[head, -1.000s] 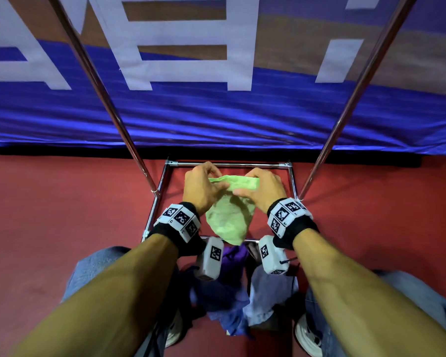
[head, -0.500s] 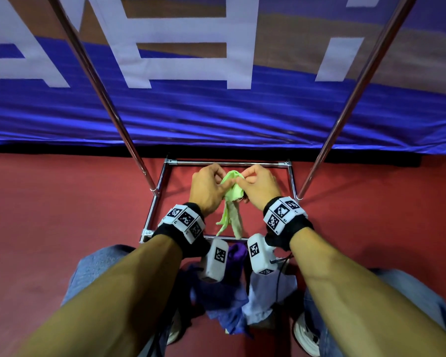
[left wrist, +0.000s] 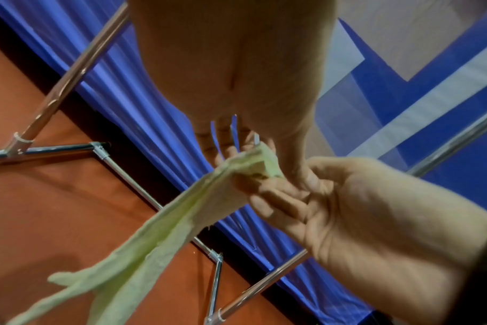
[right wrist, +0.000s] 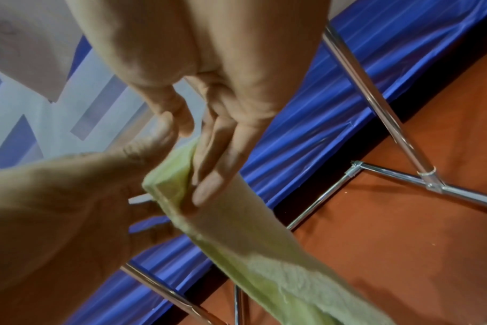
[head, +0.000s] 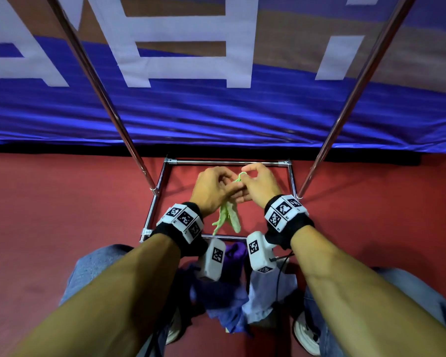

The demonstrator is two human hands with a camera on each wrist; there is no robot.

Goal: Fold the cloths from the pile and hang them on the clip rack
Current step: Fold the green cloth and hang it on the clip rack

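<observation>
Above rack base (head: 227, 163), both hands pinching green cloth (head: 227, 217)

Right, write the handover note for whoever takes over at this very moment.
Left hand: pinches the top of the green cloth.
Right hand: pinches the same top edge; the hands touch.
Green cloth: gathered narrow, hanging between the hands above the chrome rack base.
Pile of purple and blue cloths: on the red floor between the feet.
Done: green cloth folded together.
Left: hang it, no clips in view; then the pile.
</observation>
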